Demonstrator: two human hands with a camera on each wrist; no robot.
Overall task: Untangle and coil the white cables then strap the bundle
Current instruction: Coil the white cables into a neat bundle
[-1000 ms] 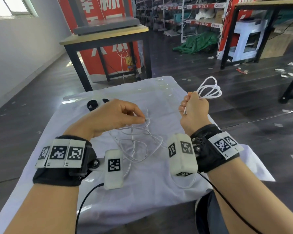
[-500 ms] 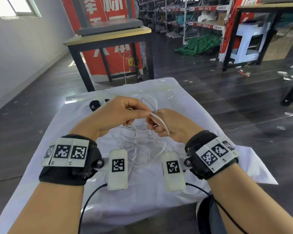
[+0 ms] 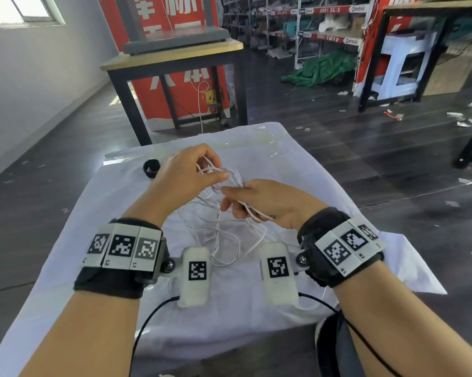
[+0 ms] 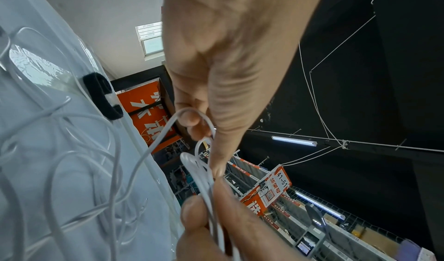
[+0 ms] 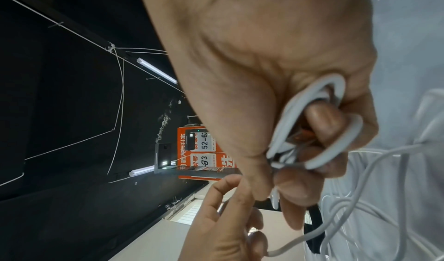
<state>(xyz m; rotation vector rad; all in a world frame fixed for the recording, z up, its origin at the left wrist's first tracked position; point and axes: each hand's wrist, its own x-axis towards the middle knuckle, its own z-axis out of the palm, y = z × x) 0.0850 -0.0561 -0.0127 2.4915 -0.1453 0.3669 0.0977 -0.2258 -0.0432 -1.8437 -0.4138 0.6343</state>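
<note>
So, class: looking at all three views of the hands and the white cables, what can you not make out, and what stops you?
- Cable ends or plugs: the right hand covers part of the white cables in the right wrist view.
- Number of cables: loops overlap in the head view.
- The black strap: the left hand partly hides it in the head view.
- Table near edge: forearms cover it.
</note>
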